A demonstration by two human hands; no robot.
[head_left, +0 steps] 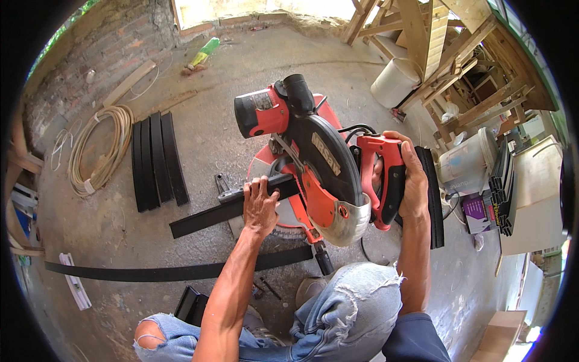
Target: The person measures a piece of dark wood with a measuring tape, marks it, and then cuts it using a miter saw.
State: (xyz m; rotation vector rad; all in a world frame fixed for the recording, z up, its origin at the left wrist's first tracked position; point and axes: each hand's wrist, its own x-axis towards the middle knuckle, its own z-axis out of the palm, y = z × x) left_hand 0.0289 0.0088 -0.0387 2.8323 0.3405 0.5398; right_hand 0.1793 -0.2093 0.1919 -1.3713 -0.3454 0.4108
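Observation:
A red and black mitre saw point(313, 145) stands on the floor in front of my knees. My right hand point(414, 178) is closed round its red and black D-shaped handle point(395, 192). With bent fingers, my left hand point(260, 207) grips a black profile bar point(205, 219) against the saw's fence. One end of this bar runs in beside the blade guard point(325, 157); the other sticks out to the left. The guard hides the blade, so I cannot tell whether it touches the bar.
Several black strips point(158, 160) lie left of the saw, by a coiled hose point(101, 151). A long black bar point(181, 273) crosses the floor near my feet, over a white profile piece point(75, 282). Buckets point(395, 81), a purple box point(478, 214) and stacked timber point(434, 42) stand at the right.

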